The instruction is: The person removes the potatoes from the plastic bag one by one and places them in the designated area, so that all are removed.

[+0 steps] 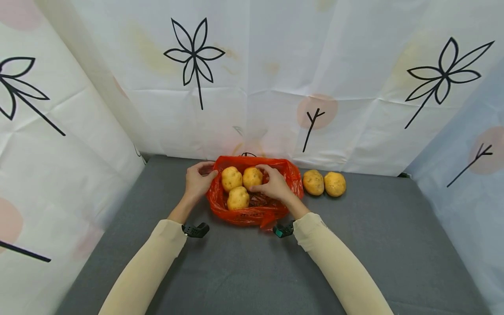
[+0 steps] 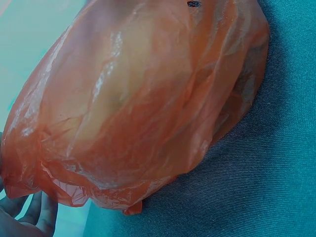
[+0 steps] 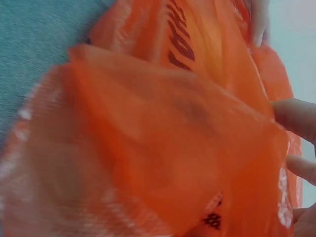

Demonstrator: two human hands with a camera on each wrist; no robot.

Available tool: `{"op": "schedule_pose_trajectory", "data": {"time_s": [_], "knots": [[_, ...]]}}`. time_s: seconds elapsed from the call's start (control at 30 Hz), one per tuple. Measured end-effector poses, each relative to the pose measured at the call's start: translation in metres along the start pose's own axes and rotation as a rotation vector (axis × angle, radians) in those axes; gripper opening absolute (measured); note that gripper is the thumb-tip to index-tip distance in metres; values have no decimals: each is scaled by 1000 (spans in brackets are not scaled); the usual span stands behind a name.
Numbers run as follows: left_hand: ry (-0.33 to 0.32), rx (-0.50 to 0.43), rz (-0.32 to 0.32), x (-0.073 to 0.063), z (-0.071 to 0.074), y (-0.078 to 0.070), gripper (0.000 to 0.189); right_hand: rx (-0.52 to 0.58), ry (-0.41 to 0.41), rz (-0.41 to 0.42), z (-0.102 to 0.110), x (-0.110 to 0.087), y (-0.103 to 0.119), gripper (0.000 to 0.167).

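A red plastic bag [image 1: 252, 215] lies with its mouth spread open on the grey table. Inside it are a potato [image 1: 231, 179] at the back left, a second potato [image 1: 238, 198] at the front and a third potato [image 1: 252, 177] to the right. My right hand [image 1: 273, 183] reaches into the bag and grips that third potato between fingers and thumb. My left hand [image 1: 198, 180] holds the bag's left rim. In the left wrist view, its fingers [image 2: 34, 212] touch the crumpled edge. The bag [image 3: 173, 128] hides the potatoes in the right wrist view.
Two more potatoes, one [image 1: 313, 182] beside the other [image 1: 335, 184], sit on the table just right of the bag. A white patterned cloth [image 1: 252, 87] hangs right behind the bag. The grey table [image 1: 244, 271] stretches in front.
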State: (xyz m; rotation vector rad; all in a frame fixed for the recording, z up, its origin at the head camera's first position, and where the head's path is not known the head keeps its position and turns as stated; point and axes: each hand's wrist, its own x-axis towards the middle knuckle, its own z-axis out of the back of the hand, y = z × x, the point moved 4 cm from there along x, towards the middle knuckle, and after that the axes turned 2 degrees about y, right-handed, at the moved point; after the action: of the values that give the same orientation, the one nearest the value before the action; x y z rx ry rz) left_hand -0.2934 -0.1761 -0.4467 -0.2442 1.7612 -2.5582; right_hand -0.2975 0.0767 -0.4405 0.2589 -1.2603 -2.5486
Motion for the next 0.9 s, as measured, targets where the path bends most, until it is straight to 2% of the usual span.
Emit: {"op": "schedule_pose_trajectory", "data": {"time_s": [0.4, 0.57, 0.9], "knots": [[4, -1, -2, -1, 1, -2, 30, 85, 66, -39, -9, 18, -8, 74], [0, -3, 3, -2, 1, -1, 29, 90, 46, -50, -16, 21, -16, 73], [-10, -1, 12, -1, 0, 1, 29, 96, -18, 31, -14, 16, -19, 68]]}}
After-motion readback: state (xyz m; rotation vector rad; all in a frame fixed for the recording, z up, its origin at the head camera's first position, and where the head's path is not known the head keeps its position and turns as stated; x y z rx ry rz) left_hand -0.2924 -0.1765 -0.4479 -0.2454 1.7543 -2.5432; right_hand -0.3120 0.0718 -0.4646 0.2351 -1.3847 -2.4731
